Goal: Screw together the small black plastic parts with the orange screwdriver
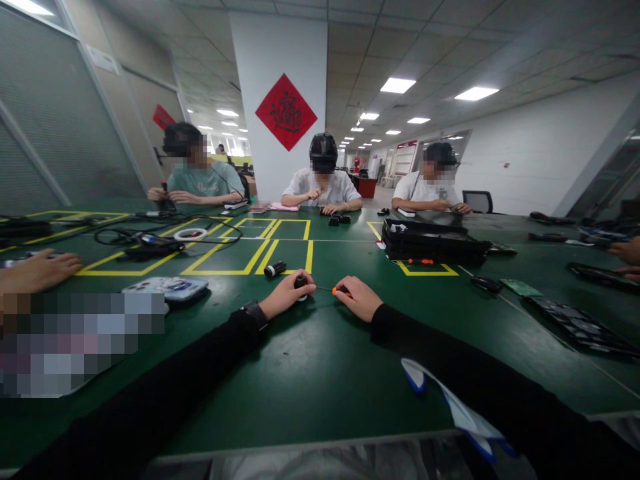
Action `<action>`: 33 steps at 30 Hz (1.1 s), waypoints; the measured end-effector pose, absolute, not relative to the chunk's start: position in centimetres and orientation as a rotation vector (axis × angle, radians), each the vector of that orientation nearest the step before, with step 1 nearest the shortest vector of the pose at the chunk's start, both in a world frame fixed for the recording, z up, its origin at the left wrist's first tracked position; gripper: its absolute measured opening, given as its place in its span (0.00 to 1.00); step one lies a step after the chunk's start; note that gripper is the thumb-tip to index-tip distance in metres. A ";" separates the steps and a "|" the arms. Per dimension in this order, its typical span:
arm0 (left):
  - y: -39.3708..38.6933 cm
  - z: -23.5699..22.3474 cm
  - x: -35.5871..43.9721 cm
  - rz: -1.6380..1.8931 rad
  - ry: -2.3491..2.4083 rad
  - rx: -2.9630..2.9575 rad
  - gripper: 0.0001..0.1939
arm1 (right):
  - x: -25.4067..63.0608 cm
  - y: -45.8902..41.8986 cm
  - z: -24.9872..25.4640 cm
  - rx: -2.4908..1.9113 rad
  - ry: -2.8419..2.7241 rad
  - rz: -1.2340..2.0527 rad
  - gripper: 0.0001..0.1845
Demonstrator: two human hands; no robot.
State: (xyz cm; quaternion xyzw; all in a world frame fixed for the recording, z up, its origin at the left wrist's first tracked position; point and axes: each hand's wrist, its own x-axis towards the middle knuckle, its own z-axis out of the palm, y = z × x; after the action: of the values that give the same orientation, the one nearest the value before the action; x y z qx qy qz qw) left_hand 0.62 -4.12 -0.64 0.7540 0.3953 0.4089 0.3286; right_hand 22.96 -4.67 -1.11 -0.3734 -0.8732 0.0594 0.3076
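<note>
My left hand [285,295] is closed round a small black and white object [301,283] resting on the green table [310,373]. My right hand [357,297] is closed on a small screwdriver with an orange handle [341,291], and its thin shaft points left into that object. A short black cylinder with a white end [275,269] lies just beyond my left hand, inside yellow taped squares. Both my sleeves are black, and a watch sits on my left wrist.
A black tray [433,241] with an orange screwdriver in front stands at centre right. Cables and a tape roll [190,234] lie at left, a blue-white device [165,289] nearer. Three people sit opposite; other people's hands rest at the left [37,270] and right edges.
</note>
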 end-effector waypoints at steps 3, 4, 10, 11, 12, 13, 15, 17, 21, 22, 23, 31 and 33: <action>-4.1 -0.6 0.6 1.070 1.035 1.981 0.14 | 23.0 -4.6 -1.1 -0.979 -2.331 0.135 0.09; -4.1 -0.6 0.6 1.067 1.034 1.982 0.14 | 23.0 -4.6 -1.1 -0.969 -2.335 0.129 0.09; -4.0 -0.8 0.5 1.071 1.040 1.978 0.14 | 23.1 -4.6 -1.1 -0.944 -2.330 0.118 0.05; -4.0 -0.8 0.5 1.072 1.042 1.975 0.14 | 23.1 -4.6 -1.1 -0.947 -2.326 0.123 0.05; -4.0 -0.7 0.6 1.072 1.046 1.972 0.14 | 23.1 -4.7 -1.1 -0.952 -2.320 0.129 0.05; -4.0 -0.7 0.6 1.070 1.052 1.970 0.14 | 23.1 -4.7 -1.2 -0.959 -2.315 0.136 0.05; -4.1 -0.6 0.6 1.064 1.065 1.971 0.15 | 23.1 -4.8 -1.2 -0.977 -2.307 0.150 0.07; -4.2 -0.5 0.6 1.057 1.073 1.974 0.15 | 23.1 -4.8 -1.1 -0.995 -2.301 0.153 0.08; -4.3 -0.4 0.6 1.048 1.070 1.964 0.15 | 22.9 -4.8 -1.0 -1.008 -2.298 0.106 0.07; -4.3 -0.4 0.6 1.045 1.066 1.960 0.15 | 22.9 -4.8 -1.0 -1.002 -2.305 0.096 0.07; -4.3 -0.4 0.6 1.043 1.062 1.956 0.15 | 22.9 -4.7 -0.9 -0.993 -2.314 0.090 0.07; -3.9 -1.0 0.3 1.077 1.082 1.871 0.19 | 23.1 -4.9 -1.1 -1.021 -2.297 0.201 0.07; -3.9 -1.0 0.3 1.077 1.101 1.876 0.19 | 23.2 -4.9 -1.1 -1.040 -2.282 0.213 0.09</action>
State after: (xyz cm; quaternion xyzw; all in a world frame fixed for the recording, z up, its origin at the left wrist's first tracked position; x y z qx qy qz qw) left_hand 0.30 -3.91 -1.02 0.7242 0.4249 0.4156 0.3496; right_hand 23.15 -4.90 -1.06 -0.3930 -0.8629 0.0805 0.3073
